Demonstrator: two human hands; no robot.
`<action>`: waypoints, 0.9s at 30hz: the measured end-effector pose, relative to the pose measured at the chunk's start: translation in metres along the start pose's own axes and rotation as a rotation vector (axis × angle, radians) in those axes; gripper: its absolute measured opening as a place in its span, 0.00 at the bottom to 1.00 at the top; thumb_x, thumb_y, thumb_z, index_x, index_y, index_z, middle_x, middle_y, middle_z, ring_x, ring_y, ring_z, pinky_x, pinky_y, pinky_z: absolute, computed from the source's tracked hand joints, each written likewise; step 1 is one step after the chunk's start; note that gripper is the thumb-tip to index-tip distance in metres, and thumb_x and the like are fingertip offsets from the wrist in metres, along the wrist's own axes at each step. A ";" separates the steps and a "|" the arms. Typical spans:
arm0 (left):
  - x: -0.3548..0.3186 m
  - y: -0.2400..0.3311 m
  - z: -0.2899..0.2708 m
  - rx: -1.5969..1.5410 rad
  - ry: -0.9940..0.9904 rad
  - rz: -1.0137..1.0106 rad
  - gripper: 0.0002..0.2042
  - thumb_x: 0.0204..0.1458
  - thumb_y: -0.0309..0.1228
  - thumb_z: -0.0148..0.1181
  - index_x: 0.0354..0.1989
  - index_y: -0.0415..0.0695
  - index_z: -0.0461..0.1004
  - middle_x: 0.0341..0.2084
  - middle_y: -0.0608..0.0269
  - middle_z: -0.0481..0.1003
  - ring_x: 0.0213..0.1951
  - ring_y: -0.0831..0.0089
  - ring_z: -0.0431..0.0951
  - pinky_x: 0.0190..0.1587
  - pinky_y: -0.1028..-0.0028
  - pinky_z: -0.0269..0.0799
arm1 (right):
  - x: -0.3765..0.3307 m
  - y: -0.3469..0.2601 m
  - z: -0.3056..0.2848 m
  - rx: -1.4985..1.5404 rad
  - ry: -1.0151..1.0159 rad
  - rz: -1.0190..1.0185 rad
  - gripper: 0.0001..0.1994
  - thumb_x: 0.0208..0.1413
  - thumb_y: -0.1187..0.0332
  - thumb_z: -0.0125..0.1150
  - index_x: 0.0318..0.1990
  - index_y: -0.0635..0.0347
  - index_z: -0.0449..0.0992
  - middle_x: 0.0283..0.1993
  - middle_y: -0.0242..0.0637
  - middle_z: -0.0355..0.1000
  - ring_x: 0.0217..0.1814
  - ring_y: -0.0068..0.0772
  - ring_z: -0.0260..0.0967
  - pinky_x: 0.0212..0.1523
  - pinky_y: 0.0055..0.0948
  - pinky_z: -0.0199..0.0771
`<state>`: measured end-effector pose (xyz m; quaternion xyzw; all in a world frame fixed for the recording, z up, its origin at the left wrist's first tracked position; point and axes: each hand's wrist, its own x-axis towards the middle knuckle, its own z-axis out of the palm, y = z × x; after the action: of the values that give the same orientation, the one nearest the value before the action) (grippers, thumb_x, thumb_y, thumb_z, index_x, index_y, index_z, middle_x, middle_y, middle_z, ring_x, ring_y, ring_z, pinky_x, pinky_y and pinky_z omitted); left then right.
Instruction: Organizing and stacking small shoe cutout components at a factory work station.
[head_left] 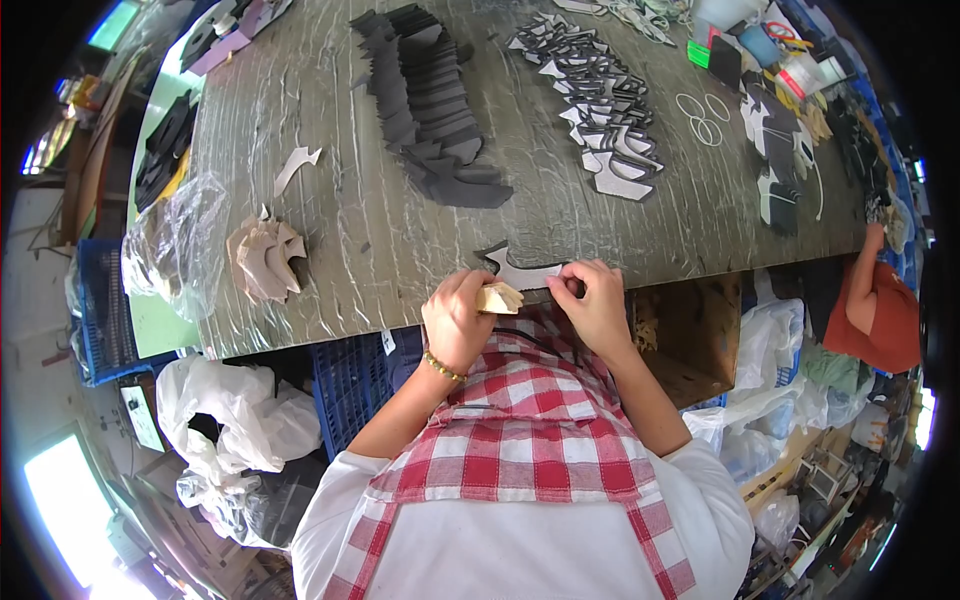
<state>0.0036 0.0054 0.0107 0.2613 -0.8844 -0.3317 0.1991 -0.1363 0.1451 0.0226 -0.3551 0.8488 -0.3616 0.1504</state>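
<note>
A curved cut piece point(523, 276), light grey with a dark border, lies at the table's near edge in front of me. My left hand point(458, 318) is closed around a small cream bundle point(499, 298) that looks like stacked cut pieces, beside the left part of the cut piece. At its right end, my right hand point(594, 300) pinches the cut piece between thumb and fingers. Farther off, a long fanned row of dark grey cut pieces point(440, 110) lies next to a row of light grey, dark-edged cut pieces point(590, 110).
On the table's left lie a beige stack of cut pieces point(264, 262), a single pale piece point(297, 168) and clear plastic point(180, 235). White rings point(705, 120) and more dark pieces point(772, 140) lie to the right. An open box point(690, 335) stands below the near edge; another person point(872, 305) is at far right.
</note>
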 end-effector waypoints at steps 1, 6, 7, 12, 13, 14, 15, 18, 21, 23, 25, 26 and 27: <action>0.000 0.000 0.000 0.010 -0.006 0.002 0.13 0.35 0.23 0.64 0.34 0.44 0.75 0.25 0.58 0.73 0.31 0.56 0.75 0.32 0.62 0.71 | 0.001 -0.002 -0.001 0.000 0.001 0.000 0.10 0.47 0.65 0.67 0.24 0.60 0.74 0.21 0.30 0.67 0.29 0.31 0.63 0.39 0.31 0.55; 0.004 -0.002 -0.002 0.098 0.029 0.085 0.13 0.38 0.24 0.64 0.36 0.44 0.74 0.24 0.59 0.71 0.28 0.56 0.74 0.30 0.62 0.70 | 0.011 -0.003 -0.012 -0.225 -0.104 0.002 0.11 0.45 0.63 0.68 0.27 0.58 0.71 0.26 0.33 0.67 0.34 0.38 0.64 0.39 0.37 0.57; 0.006 -0.001 -0.003 0.100 0.052 0.167 0.11 0.41 0.27 0.65 0.36 0.44 0.75 0.23 0.58 0.70 0.27 0.56 0.74 0.28 0.63 0.68 | 0.013 -0.002 -0.011 -0.225 -0.101 0.002 0.11 0.45 0.63 0.68 0.27 0.58 0.71 0.26 0.33 0.67 0.34 0.38 0.64 0.39 0.37 0.57; 0.010 0.007 -0.006 0.194 -0.069 0.095 0.20 0.38 0.23 0.63 0.44 0.44 0.71 0.27 0.58 0.70 0.30 0.56 0.74 0.30 0.63 0.70 | 0.017 -0.003 -0.012 -0.098 -0.027 -0.251 0.11 0.47 0.67 0.66 0.35 0.56 0.70 0.38 0.36 0.65 0.45 0.40 0.62 0.45 0.39 0.58; 0.011 0.009 -0.007 0.204 -0.101 0.056 0.25 0.35 0.21 0.62 0.48 0.44 0.69 0.29 0.57 0.71 0.33 0.55 0.75 0.32 0.63 0.71 | 0.017 -0.001 -0.012 -0.101 -0.021 -0.252 0.11 0.47 0.67 0.66 0.35 0.56 0.70 0.38 0.36 0.65 0.45 0.40 0.62 0.45 0.39 0.58; 0.012 0.009 -0.009 0.203 -0.099 0.062 0.25 0.35 0.21 0.62 0.48 0.44 0.69 0.29 0.57 0.71 0.33 0.55 0.75 0.32 0.63 0.71 | 0.016 0.004 -0.011 -0.071 -0.051 -0.240 0.10 0.48 0.68 0.65 0.34 0.55 0.70 0.37 0.36 0.64 0.46 0.40 0.62 0.45 0.39 0.58; 0.015 0.007 -0.011 0.036 -0.057 0.045 0.25 0.38 0.21 0.61 0.50 0.43 0.67 0.31 0.54 0.72 0.34 0.55 0.75 0.33 0.65 0.72 | 0.019 0.010 -0.013 -0.043 -0.078 -0.230 0.09 0.48 0.68 0.65 0.34 0.55 0.71 0.37 0.35 0.64 0.46 0.40 0.62 0.46 0.39 0.57; 0.014 -0.007 -0.016 -0.523 -0.149 -0.172 0.19 0.53 0.23 0.54 0.53 0.40 0.62 0.33 0.55 0.74 0.35 0.65 0.77 0.36 0.72 0.71 | 0.031 0.029 -0.035 -0.044 -0.039 -0.189 0.05 0.50 0.69 0.61 0.32 0.54 0.71 0.37 0.35 0.64 0.47 0.41 0.62 0.46 0.40 0.56; 0.014 -0.013 -0.015 -0.940 -0.301 -0.343 0.13 0.58 0.24 0.50 0.52 0.39 0.65 0.34 0.61 0.74 0.36 0.74 0.77 0.35 0.76 0.72 | 0.057 0.052 -0.061 -0.177 0.150 -0.297 0.06 0.51 0.69 0.61 0.36 0.55 0.71 0.39 0.37 0.65 0.48 0.41 0.63 0.48 0.41 0.57; 0.012 -0.007 -0.016 -1.189 -0.397 -0.430 0.12 0.60 0.25 0.50 0.51 0.38 0.66 0.35 0.62 0.75 0.38 0.75 0.77 0.36 0.78 0.72 | 0.065 0.049 -0.067 -0.348 0.292 -0.261 0.08 0.51 0.69 0.61 0.38 0.56 0.71 0.39 0.38 0.66 0.47 0.42 0.63 0.48 0.41 0.58; 0.015 0.011 -0.018 -1.283 -0.361 -0.577 0.12 0.62 0.29 0.50 0.50 0.36 0.67 0.36 0.61 0.75 0.40 0.75 0.78 0.37 0.78 0.75 | 0.073 0.036 -0.070 -0.511 0.431 -0.241 0.10 0.50 0.69 0.62 0.39 0.57 0.71 0.39 0.39 0.67 0.47 0.43 0.63 0.49 0.42 0.59; 0.014 0.008 -0.013 -1.239 -0.344 -0.502 0.12 0.61 0.30 0.52 0.48 0.36 0.69 0.32 0.62 0.76 0.38 0.76 0.79 0.38 0.76 0.78 | 0.071 0.024 -0.065 -0.304 0.369 -0.337 0.11 0.51 0.68 0.63 0.40 0.59 0.72 0.38 0.38 0.68 0.43 0.41 0.65 0.46 0.39 0.62; 0.013 0.007 -0.011 -1.239 -0.337 -0.503 0.12 0.61 0.30 0.52 0.48 0.36 0.69 0.32 0.62 0.76 0.38 0.76 0.79 0.38 0.76 0.78 | 0.066 0.012 -0.059 -0.097 0.301 -0.425 0.12 0.51 0.68 0.64 0.41 0.61 0.72 0.38 0.37 0.70 0.40 0.38 0.67 0.43 0.36 0.64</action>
<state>-0.0027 -0.0030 0.0260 0.2413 -0.4632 -0.8481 0.0886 -0.2189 0.1337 0.0553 -0.4747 0.7843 -0.3925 -0.0740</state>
